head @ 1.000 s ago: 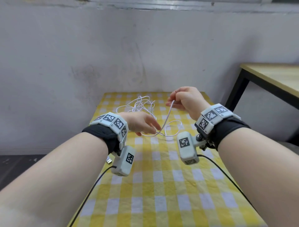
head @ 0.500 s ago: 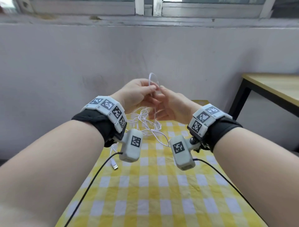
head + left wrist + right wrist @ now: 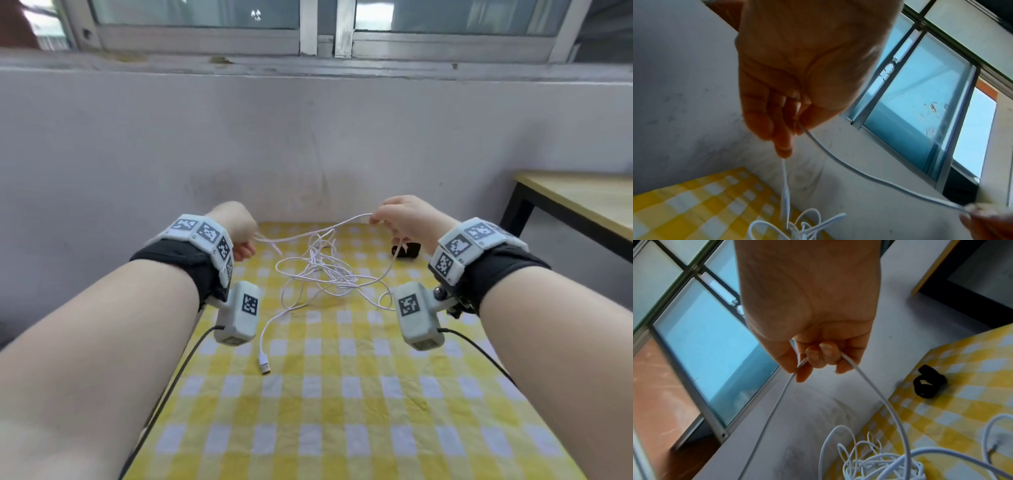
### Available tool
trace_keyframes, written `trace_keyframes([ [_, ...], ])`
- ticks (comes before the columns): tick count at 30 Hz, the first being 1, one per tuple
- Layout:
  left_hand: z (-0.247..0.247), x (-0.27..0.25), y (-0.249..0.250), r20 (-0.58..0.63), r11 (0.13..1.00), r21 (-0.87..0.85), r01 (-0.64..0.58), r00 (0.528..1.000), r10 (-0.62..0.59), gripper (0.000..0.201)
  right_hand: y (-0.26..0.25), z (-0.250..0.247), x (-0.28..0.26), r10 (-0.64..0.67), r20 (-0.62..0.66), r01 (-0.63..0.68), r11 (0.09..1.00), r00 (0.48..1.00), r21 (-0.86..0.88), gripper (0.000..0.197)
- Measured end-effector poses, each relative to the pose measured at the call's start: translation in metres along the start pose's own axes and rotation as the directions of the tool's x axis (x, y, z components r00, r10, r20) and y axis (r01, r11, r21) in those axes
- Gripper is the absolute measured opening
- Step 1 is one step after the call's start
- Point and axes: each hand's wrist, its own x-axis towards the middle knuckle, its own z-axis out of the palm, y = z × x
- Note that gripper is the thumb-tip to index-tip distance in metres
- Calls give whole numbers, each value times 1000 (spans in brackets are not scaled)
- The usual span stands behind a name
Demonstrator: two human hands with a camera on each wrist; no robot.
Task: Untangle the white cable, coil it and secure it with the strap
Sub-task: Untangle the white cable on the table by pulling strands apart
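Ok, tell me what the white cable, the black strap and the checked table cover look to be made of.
White cable: smooth, slightly glossy plastic or rubber jacket; it bends in soft loops.
Black strap: matte, probably fabric, hook-and-loop perhaps; it lies curled and shows no shine.
Table cover: woven cloth, matte, in yellow and white checks; it shows fine creases.

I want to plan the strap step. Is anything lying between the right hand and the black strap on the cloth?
Nothing visible blocks it. The black strap lies alone on the checked cloth just below the right hand. That hand and the left hand each pinch the white cable, whose tangle lies left of the strap.
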Motion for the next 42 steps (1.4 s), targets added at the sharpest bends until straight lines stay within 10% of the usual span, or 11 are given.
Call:
trace_keyframes([
  [4, 12, 0, 12, -41, 806, 569, -161, 974, 224, 37, -11, 13, -8, -125, -3, 124, 990, 992, -67, 15],
  [9, 38, -15, 40, 136, 858, -258, -444, 863, 487, 23, -25, 26, -9, -272, 28, 273, 960, 962, -60, 9],
  [13, 32, -12, 48, -65, 843, -103, -528, 849, 524, 24, -22, 17, -4, -255, -68, 249, 965, 965, -87, 7],
  [18, -7, 4, 28, -322, 909, 294, -296, 864, 386, 24, -8, -22, 1, -124, -330, 72, 984, 936, -163, 10],
  [26, 4, 15, 20, -206, 829, 544, -131, 936, 284, 29, -16, -21, -1, -41, -340, 28, 999, 940, -41, 11],
  [32, 31, -3, 53, 16, 858, 56, -511, 859, 511, 56, -30, 3, -6, -224, -79, 217, 972, 971, -85, 17],
  [34, 40, -12, 63, 74, 799, -260, -542, 814, 576, 34, -30, 9, -6, -259, -54, 255, 964, 964, -72, 13],
  [42, 16, 4, 59, -436, 856, -88, -509, 792, 426, 18, 2, -23, 11, -175, -267, 126, 974, 948, -190, 1],
])
